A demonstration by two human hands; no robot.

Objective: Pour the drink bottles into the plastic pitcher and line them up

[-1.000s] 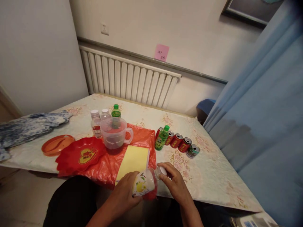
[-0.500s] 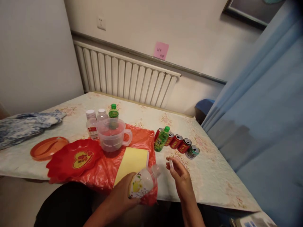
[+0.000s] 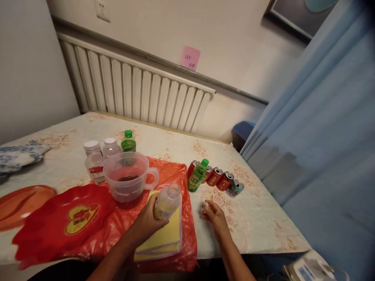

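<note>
My left hand [image 3: 150, 216] is wrapped round a clear plastic bottle [image 3: 168, 199] with a yellow fruit label; its mouth is uncapped and tilts up to the right. Below the bottle lie yellow notepads [image 3: 164, 238] on a red plastic sheet [image 3: 187, 218]. My right hand [image 3: 216, 218] pinches a small whitish bottle cap [image 3: 206, 206] over the tablecloth, to the right of the sheet. Left of the bottle stands a clear measuring jug [image 3: 125, 191] with dark liquid in it. A green drink bottle [image 3: 197, 177] stands upright beyond my right hand.
Several drink cans [image 3: 215, 176] stand in a row behind the green bottle. Two white-capped jars [image 3: 95, 166] and another green bottle [image 3: 128, 145] are behind the jug. A red scalloped tray [image 3: 58, 214] and an orange lid [image 3: 26, 201] lie at the left. A blue curtain [image 3: 316, 136] hangs at the right.
My left hand has raised the bottle away from me and turned its mouth more upright. My right hand has shifted slightly down and left, still with the cap. The view has shifted.
</note>
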